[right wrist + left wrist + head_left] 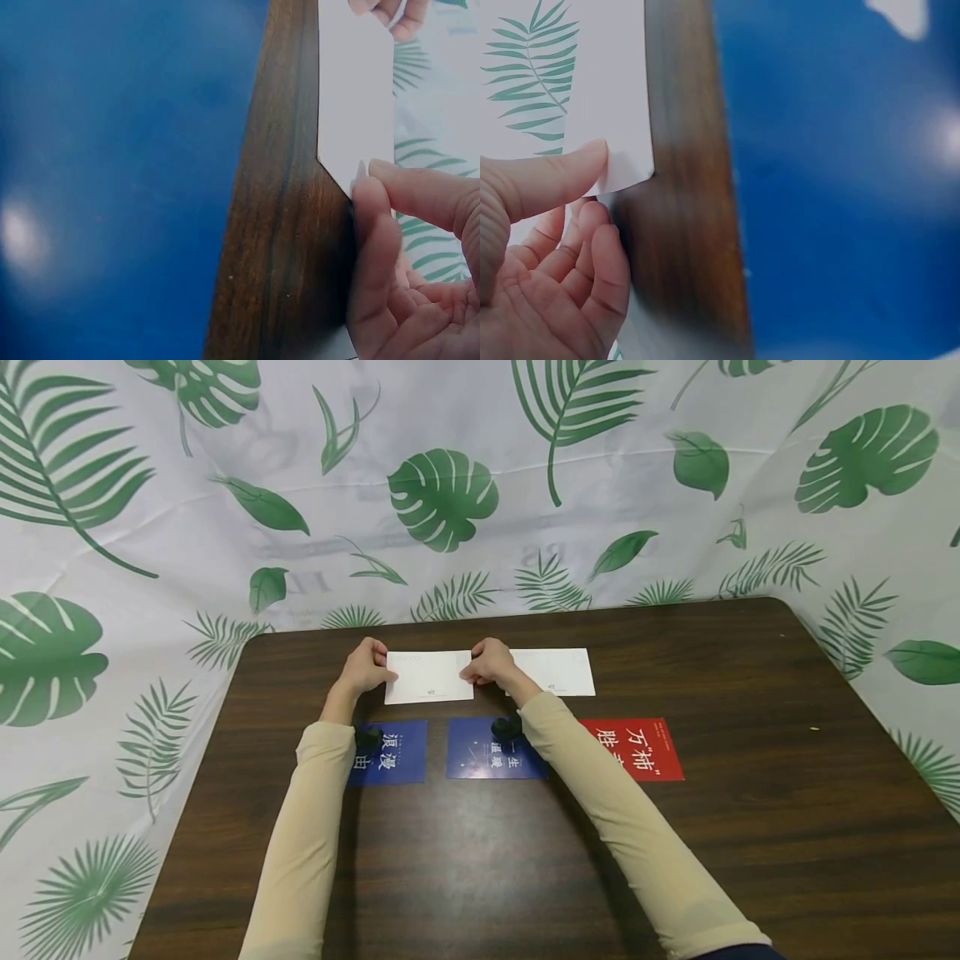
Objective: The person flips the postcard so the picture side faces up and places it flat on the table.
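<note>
A white card (429,678) with a small printed mark near its lower edge is held between both hands at the back of the table. My left hand (366,667) pinches its left end, the thumb lying on the white face in the left wrist view. At the right end, my right hand (491,664) pinches the edge between thumb and forefinger. Another white card (558,672) lies to the right, partly covered by the right hand and wrist. Nearer me lie a blue card (405,752) and a second blue card (487,760), both with white characters.
A red card (656,747) with white characters lies right of the blue ones, partly behind the right sleeve. The dark wooden table (750,843) ends at a white curtain (337,535) with green leaves. Black wrist cameras partly cover the blue cards.
</note>
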`<move>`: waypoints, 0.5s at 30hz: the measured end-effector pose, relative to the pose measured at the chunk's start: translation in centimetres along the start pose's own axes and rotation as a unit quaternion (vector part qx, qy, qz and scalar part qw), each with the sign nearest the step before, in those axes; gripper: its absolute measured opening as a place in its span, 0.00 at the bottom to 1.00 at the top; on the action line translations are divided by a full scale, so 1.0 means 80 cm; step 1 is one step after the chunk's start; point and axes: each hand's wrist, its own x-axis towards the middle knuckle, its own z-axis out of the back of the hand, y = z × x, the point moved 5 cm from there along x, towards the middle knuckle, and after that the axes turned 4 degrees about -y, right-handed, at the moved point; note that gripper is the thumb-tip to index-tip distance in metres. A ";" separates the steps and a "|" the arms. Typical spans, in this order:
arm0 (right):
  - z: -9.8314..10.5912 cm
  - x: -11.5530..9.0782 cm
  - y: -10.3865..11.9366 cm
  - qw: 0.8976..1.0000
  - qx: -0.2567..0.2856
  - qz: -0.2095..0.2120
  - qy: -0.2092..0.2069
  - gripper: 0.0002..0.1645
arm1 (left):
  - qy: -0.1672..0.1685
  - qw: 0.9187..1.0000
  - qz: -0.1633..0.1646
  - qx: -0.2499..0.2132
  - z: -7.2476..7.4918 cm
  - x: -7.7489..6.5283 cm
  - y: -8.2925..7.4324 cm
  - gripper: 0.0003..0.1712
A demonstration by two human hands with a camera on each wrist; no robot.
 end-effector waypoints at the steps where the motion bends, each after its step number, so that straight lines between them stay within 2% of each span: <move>1: 0.000 -0.001 0.000 1.000 -0.018 0.006 0.000 0.21 | -0.002 1.000 0.000 -0.003 0.000 0.000 0.001 0.25; 3: 0.000 -0.002 0.002 0.998 -0.055 0.025 -0.002 0.14 | -0.007 1.000 -0.003 -0.010 0.001 -0.001 0.002 0.25; 5: 0.000 -0.004 0.002 0.996 -0.079 0.044 -0.007 0.13 | -0.016 1.000 -0.005 -0.017 0.002 -0.002 0.003 0.25; 7: -0.001 -0.005 0.002 0.996 -0.072 0.060 -0.008 0.13 | -0.023 0.999 -0.009 -0.023 0.003 -0.003 0.003 0.24; 11: -0.001 -0.005 -0.001 0.997 0.031 0.074 0.006 0.06 | -0.028 0.999 -0.013 -0.039 0.007 -0.006 0.004 0.21; 15: -0.001 -0.005 -0.005 0.988 0.130 0.068 0.041 0.21 | -0.027 0.996 -0.016 -0.082 0.012 -0.009 0.006 0.18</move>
